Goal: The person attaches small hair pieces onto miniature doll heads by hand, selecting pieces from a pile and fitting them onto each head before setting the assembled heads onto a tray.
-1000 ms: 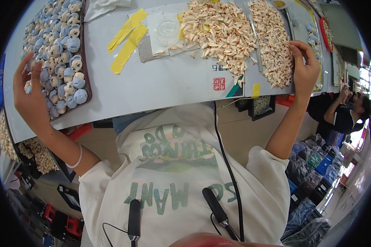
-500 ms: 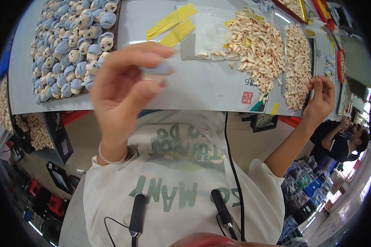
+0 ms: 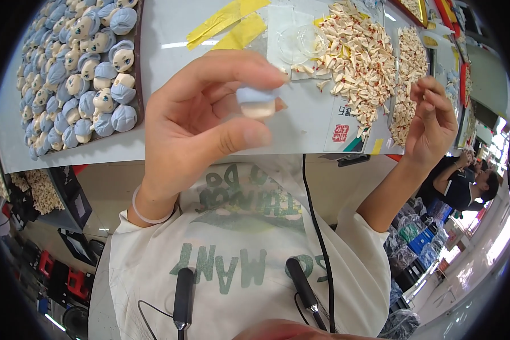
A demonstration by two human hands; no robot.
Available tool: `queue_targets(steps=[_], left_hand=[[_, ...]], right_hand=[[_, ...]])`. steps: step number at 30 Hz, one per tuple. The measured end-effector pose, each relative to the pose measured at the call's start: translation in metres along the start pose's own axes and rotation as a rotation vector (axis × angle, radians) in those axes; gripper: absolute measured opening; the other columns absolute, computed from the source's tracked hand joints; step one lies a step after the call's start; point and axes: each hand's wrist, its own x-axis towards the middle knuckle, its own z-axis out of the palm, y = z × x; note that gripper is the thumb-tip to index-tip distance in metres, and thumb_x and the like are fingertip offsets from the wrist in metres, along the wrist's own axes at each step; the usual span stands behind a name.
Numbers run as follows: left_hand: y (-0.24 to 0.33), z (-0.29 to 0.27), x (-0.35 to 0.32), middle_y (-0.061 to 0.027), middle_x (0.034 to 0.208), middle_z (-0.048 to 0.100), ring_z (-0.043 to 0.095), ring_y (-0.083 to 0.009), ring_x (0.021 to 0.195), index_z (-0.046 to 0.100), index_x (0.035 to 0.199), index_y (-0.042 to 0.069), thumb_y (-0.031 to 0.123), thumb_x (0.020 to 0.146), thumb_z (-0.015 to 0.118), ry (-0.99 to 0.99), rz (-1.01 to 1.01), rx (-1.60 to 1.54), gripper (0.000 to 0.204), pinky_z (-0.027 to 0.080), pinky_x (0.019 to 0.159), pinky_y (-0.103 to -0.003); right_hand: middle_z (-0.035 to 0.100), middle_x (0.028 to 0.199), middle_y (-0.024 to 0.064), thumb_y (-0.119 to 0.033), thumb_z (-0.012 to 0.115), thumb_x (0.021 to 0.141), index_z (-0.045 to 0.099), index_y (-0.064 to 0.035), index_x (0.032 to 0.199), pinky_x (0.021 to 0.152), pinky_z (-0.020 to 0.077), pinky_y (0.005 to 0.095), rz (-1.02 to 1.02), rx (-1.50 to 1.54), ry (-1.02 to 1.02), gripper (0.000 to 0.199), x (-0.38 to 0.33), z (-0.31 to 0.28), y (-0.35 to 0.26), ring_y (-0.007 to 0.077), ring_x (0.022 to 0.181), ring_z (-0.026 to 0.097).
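Up close, left hand (image 3: 204,122) raised above the pale grey counter (image 3: 170,28), pinching a small doll head with light-blue hair and a cream face (image 3: 257,102) between thumb and fingertips, lifted clear of the surface. Off to the left, a dark tray packed with rows of similar blue-haired doll heads (image 3: 76,79) on the counter. Right hand (image 3: 430,122) lifted at the counter's near edge, fingers loosely curled, grasping nothing visible, just beside a heap of small cream-coloured plastic pieces (image 3: 362,54). Further back, strips of yellow tape (image 3: 232,22) and a clear round dish (image 3: 303,42). Below, a white shirt with green lettering (image 3: 232,243).
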Motion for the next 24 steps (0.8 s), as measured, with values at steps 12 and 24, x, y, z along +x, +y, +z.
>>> queue_targets(steps=[12,24], left_hand=[[-0.001,0.001,0.0,-0.0192,0.099,0.054,0.057,-0.0164,0.076,0.048,0.101,-0.002,0.011,0.073,0.065,0.005,-0.043,0.08,0.035,0.048,0.064,-0.021],[-0.002,-0.007,0.002,-0.0228,0.103,0.052,0.058,-0.0212,0.08,0.052,0.096,-0.004,0.005,0.075,0.06,-0.146,-0.053,0.028,0.024,0.049,0.069,-0.026]], right_hand=[[0.058,0.075,0.0126,0.002,0.064,0.07,0.057,0.0065,0.084,0.059,0.0473,0.024,0.085,0.256,-0.222,0.015,0.024,0.049,-0.003,0.0165,0.066,0.057],[0.058,0.079,0.0147,0.002,0.062,0.071,0.056,0.0075,0.082,0.066,0.0448,0.0263,-0.06,-0.187,-0.218,0.014,0.037,0.081,-0.006,0.0193,0.073,0.055]])
